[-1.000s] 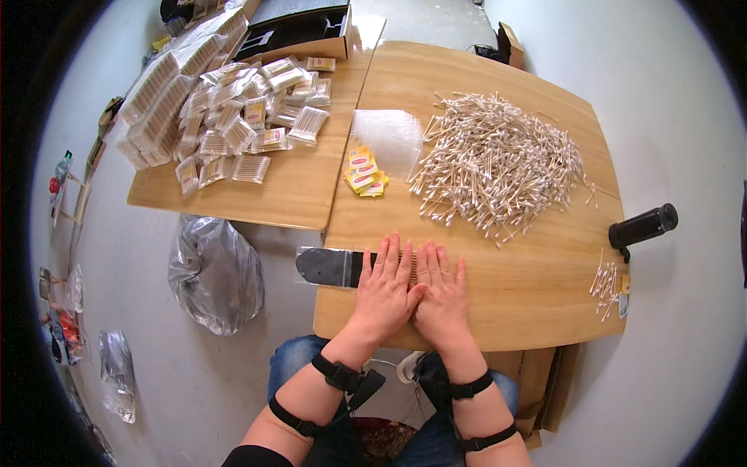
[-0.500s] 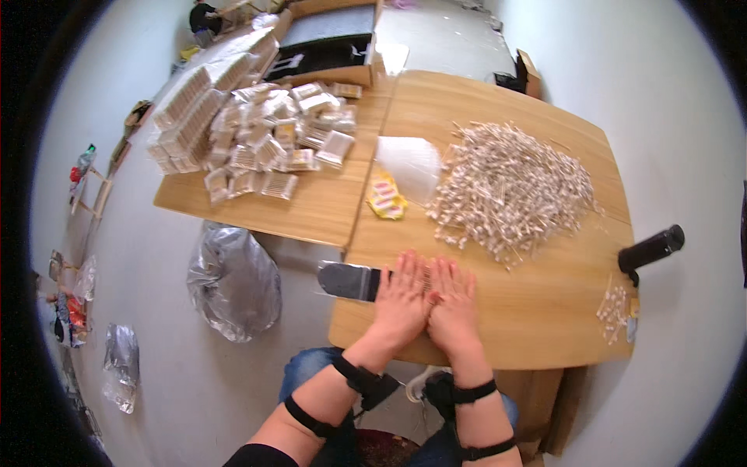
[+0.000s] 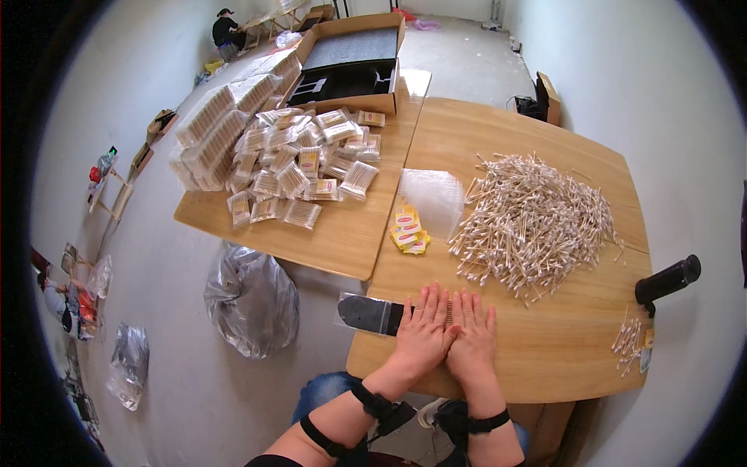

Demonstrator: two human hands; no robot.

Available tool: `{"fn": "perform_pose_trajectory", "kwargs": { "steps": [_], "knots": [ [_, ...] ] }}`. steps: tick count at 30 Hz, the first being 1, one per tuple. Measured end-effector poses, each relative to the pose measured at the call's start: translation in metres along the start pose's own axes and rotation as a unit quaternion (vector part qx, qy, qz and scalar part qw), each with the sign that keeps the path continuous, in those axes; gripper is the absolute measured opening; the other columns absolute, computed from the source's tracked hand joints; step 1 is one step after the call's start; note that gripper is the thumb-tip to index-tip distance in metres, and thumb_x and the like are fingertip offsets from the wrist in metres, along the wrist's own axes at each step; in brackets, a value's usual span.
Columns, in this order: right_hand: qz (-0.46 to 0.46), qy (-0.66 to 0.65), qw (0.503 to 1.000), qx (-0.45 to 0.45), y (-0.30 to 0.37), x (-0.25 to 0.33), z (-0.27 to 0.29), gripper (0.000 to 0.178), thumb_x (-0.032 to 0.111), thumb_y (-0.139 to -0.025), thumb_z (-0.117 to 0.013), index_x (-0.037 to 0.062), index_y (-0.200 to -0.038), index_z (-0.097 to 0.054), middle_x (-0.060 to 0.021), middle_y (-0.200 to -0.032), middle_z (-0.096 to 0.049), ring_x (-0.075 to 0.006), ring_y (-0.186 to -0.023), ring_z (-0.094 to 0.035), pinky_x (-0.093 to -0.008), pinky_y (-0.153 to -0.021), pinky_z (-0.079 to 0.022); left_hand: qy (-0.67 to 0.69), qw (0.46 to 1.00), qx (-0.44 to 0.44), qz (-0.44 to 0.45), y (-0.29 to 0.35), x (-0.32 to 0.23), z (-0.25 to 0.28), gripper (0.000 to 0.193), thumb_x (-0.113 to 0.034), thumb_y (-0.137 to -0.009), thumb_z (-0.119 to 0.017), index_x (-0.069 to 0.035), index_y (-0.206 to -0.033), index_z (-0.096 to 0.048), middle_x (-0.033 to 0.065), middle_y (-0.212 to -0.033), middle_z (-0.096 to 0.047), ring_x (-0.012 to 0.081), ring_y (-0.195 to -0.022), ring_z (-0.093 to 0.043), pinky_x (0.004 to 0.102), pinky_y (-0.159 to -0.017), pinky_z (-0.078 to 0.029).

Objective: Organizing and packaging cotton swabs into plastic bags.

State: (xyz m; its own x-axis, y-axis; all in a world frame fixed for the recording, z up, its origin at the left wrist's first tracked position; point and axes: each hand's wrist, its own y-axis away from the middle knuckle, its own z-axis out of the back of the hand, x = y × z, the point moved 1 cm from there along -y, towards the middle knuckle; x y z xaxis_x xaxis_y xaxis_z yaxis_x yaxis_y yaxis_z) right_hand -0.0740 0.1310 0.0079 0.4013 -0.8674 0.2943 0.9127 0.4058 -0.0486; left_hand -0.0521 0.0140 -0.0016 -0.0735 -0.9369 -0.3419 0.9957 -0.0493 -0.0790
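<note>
My left hand [image 3: 424, 331] lies flat near the table's front edge, fingers stretched forward. It covers one end of a black flat paddle-like piece [image 3: 364, 314] that sticks out to the left in a clear plastic bag. Close beside it my right hand [image 3: 471, 338] is flat too, fingers extended. In the narrow gap between the hands show thin wooden sticks [image 3: 449, 313], apparently cotton swabs; the palms hide the rest. Ahead and to the right spreads a large heap of loose cotton swabs [image 3: 537, 222]. Clear plastic bags [image 3: 436, 198] and yellow printed cards [image 3: 408, 232] lie ahead.
Filled swab packets [image 3: 299, 167] pile up on the left table beside stacked packs [image 3: 210, 132] and an open cardboard box [image 3: 350, 62]. A black cylinder [image 3: 668, 279] stands at the right edge near a few loose swabs [image 3: 626, 342]. A grey plastic bag [image 3: 253, 303] sits on the floor.
The whole view has shifted, with the scene now lower and a little to the right. Both hands stay flat over the sticks, side by side.
</note>
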Motion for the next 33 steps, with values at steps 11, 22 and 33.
{"fn": "perform_pose_trajectory", "kwargs": {
  "steps": [11, 22, 33],
  "knots": [
    [0.001, -0.046, 0.998, -0.050, 0.000, -0.001, 0.001, 0.057, 0.023, -0.092, -0.046, 0.0007, -0.144, -0.039, -0.0195, -0.151, -0.036, -0.0339, -0.143, -0.028, -0.0511, -0.118, -0.011, 0.011, 1.000, 0.003, 0.000, -0.001, 0.003, 0.001, 0.072, -0.048, -0.100, -0.033, 0.003, -0.150, -0.022, 0.0219, -0.158, -0.016, 0.0338, -0.148, -0.015, 0.0520, -0.118, -0.007],
    [-0.008, -0.028, 0.997, -0.072, 0.000, 0.001, 0.002, 0.057, 0.020, -0.089, -0.050, -0.0043, -0.140, -0.042, -0.0206, -0.150, -0.037, -0.0352, -0.142, -0.029, -0.0519, -0.117, -0.014, 0.016, 1.000, -0.002, 0.012, -0.003, 0.002, -0.004, 0.074, -0.048, -0.100, -0.035, 0.005, -0.149, -0.022, 0.0228, -0.157, -0.017, 0.0362, -0.147, -0.015, 0.0549, -0.117, -0.008],
    [-0.017, -0.022, 0.998, -0.058, 0.001, -0.003, 0.000, 0.057, 0.022, -0.090, -0.049, -0.0048, -0.140, -0.043, -0.0205, -0.150, -0.037, -0.0349, -0.142, -0.028, -0.0518, -0.118, -0.013, 0.027, 1.000, -0.007, 0.006, -0.002, 0.002, -0.009, 0.075, -0.049, -0.099, -0.036, 0.005, -0.150, -0.020, 0.0229, -0.158, -0.016, 0.0365, -0.147, -0.015, 0.0543, -0.117, -0.008]
  ]
}}
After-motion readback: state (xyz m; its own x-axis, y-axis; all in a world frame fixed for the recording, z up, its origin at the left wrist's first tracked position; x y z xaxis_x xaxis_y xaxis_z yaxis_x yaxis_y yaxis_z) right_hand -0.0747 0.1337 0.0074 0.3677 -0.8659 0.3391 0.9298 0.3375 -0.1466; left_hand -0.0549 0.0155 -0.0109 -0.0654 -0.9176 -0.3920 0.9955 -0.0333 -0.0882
